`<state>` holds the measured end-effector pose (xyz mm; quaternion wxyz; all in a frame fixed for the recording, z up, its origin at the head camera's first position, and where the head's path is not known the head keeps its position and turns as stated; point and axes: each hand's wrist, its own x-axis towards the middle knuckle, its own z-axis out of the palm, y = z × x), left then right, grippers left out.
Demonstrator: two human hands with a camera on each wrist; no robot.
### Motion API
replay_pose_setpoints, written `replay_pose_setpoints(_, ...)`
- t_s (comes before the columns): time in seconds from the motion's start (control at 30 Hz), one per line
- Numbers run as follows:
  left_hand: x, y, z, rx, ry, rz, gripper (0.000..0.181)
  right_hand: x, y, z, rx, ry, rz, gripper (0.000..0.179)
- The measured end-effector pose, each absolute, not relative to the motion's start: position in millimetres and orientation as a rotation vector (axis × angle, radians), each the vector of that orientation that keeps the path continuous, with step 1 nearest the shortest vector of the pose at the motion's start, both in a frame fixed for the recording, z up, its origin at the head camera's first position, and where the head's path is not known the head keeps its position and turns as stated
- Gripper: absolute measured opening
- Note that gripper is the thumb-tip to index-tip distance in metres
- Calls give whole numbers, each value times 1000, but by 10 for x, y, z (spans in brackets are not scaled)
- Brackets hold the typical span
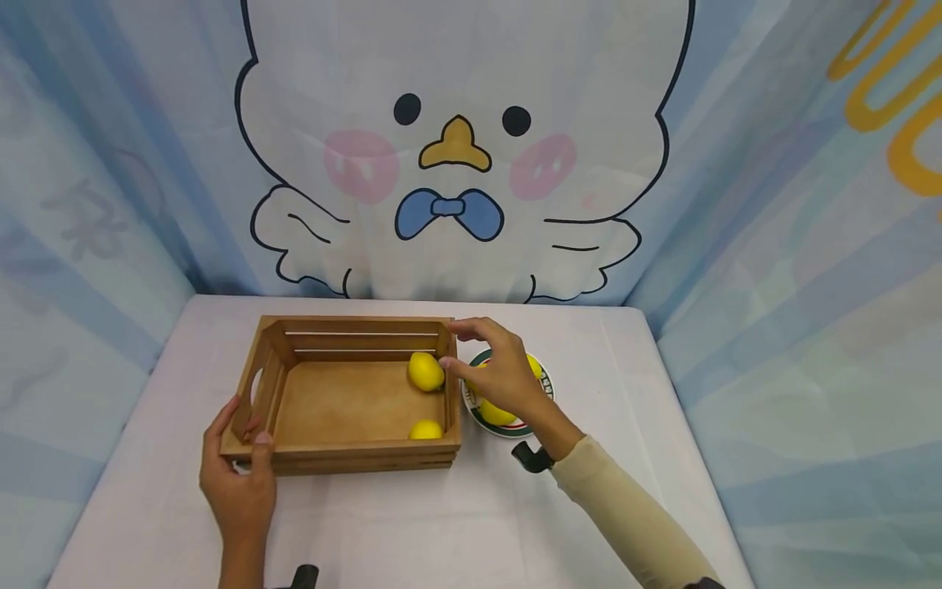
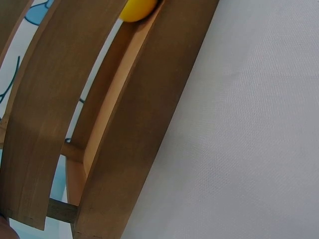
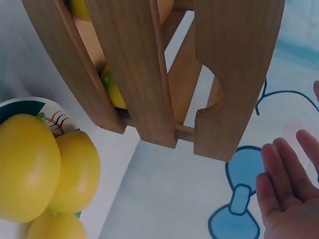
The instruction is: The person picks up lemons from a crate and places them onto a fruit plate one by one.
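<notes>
A slatted wooden crate stands on the table, two yellow lemons lying inside at its right end. My left hand grips the crate's near left corner, thumb at the front rim and fingers at the left end board. Beside the crate's right end sits a patterned plate bearing lemons. Over this plate my right hand reaches toward the crate, its fingertips overlapping the right end in the head view. In the right wrist view its fingers are extended, holding nothing, apart from the crate's cut-out handle.
A white cloth covers the table. Behind it and at both sides hang printed curtains, the back one with a cartoon bird. A dark camera mount is at my right wrist.
</notes>
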<state>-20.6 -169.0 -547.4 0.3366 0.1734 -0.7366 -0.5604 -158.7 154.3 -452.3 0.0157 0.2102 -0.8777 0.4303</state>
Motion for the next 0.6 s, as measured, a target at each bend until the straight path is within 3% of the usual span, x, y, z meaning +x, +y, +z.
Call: replay_pose_setpoints(0.6,-226,-1704,-5529,453,-1909,-1460,62,-1648,1430,-4541,823,-2802,1275,51)
